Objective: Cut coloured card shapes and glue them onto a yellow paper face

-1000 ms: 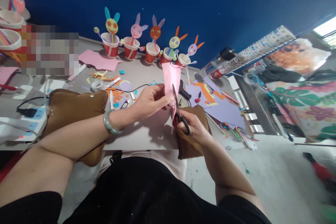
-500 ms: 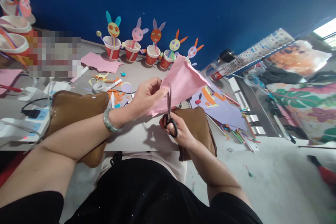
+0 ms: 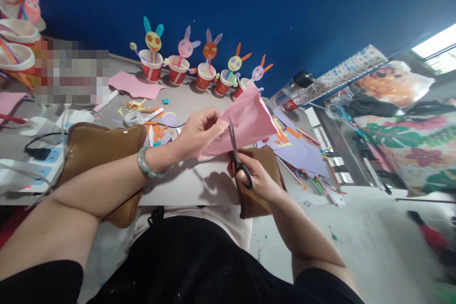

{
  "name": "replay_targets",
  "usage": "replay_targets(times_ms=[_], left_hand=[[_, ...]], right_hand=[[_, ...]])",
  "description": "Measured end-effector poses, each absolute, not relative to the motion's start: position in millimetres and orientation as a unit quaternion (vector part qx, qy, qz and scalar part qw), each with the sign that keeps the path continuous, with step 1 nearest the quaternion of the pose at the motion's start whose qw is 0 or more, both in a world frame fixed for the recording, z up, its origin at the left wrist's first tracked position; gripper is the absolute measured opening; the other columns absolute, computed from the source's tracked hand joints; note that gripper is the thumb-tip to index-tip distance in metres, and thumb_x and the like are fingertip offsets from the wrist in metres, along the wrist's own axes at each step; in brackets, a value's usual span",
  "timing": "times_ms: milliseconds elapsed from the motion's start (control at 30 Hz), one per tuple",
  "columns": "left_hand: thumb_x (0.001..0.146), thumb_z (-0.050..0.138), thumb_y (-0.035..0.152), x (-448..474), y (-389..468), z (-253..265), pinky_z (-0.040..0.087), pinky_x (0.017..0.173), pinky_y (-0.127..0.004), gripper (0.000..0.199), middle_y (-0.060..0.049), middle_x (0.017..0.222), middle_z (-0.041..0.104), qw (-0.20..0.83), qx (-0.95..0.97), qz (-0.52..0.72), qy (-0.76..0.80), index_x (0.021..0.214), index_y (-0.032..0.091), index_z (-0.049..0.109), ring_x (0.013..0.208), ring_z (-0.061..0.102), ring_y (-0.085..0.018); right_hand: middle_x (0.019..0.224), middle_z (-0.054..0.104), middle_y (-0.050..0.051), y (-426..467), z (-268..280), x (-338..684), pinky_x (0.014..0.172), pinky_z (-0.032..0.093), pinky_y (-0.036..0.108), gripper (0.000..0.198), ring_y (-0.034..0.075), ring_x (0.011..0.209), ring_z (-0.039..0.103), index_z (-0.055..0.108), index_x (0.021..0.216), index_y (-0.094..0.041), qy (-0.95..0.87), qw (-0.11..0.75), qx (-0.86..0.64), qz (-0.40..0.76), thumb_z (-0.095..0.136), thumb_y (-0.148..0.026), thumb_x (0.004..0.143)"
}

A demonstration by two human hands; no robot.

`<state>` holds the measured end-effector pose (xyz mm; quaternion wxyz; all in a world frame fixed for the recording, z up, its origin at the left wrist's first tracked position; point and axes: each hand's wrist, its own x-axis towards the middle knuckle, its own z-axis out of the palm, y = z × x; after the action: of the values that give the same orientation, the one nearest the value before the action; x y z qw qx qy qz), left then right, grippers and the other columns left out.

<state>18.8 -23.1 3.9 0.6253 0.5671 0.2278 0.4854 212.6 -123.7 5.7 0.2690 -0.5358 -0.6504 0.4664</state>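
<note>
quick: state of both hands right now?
Left hand: closed, pinching the pink paper at its edge.
Right hand: closed on the scissors, fingers through the handles, blades at the paper.

Grey table [image 3: 185, 185] is carrying craft clutter: five red paper cups [image 3: 177, 72] with bunny faces are standing in a row along the far edge, a pink paper sheet [image 3: 133, 85] is lying near them, a tape roll [image 3: 132, 118], marker [image 3: 153, 115], coloured scraps [image 3: 160, 128], purple paper [image 3: 302, 154] and two brown cushions [image 3: 96, 147] are lying closer.
</note>
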Motion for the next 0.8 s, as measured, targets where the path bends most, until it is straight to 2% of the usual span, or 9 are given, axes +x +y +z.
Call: replay_targets(times_ms=[267, 400, 567, 800], left_hand=[[0.084, 0.072, 0.04, 18, -25, 7, 0.034, 0.053, -0.022, 0.033, 0.005, 0.064, 0.046, 0.638, 0.559, 0.48, 0.224, 0.069, 0.019, 0.051, 0.058, 0.04, -0.007], [0.083, 0.072, 0.039, 18, -24, 6, 0.032, 0.052, -0.022, 0.033, 0.005, 0.062, 0.044, 0.646, 0.558, 0.472, 0.22, 0.069, 0.019, 0.05, 0.056, 0.036, -0.007], [0.083, 0.073, 0.04, 19, -24, 5, 0.036, 0.054, -0.024, 0.031, 0.005, 0.064, 0.045, 0.644, 0.559, 0.478, 0.209, 0.071, 0.019, 0.053, 0.056, 0.037, -0.007], [0.083, 0.073, 0.036, 18, -26, 7, 0.034, 0.053, -0.022, 0.029, 0.005, 0.063, 0.046, 0.661, 0.55, 0.472, 0.193, 0.071, 0.018, 0.054, 0.055, 0.038, -0.006]], right_hand=[[0.065, 0.05, -0.002, -123, -24, 196, 0.054, 0.034, 0.027, 0.065, 0.011, 0.057, 0.04, 0.05, 0.074, -0.021, -0.615, 0.364, -0.51, 0.478, 0.057, -0.086, 0.077], [0.065, 0.05, -0.002, -119, -27, 193, 0.054, 0.033, 0.027, 0.065, 0.012, 0.058, 0.04, 0.049, 0.073, -0.022, -0.618, 0.369, -0.516, 0.465, 0.058, -0.086, 0.076], [0.067, 0.051, -0.001, -118, -27, 195, 0.056, 0.034, 0.028, 0.067, 0.013, 0.061, 0.042, 0.05, 0.073, -0.022, -0.627, 0.368, -0.526, 0.441, 0.057, -0.088, 0.074], [0.066, 0.05, -0.002, -120, -24, 203, 0.057, 0.034, 0.028, 0.063, 0.012, 0.059, 0.04, 0.049, 0.072, -0.021, -0.641, 0.362, -0.526, 0.426, 0.059, -0.083, 0.078]])
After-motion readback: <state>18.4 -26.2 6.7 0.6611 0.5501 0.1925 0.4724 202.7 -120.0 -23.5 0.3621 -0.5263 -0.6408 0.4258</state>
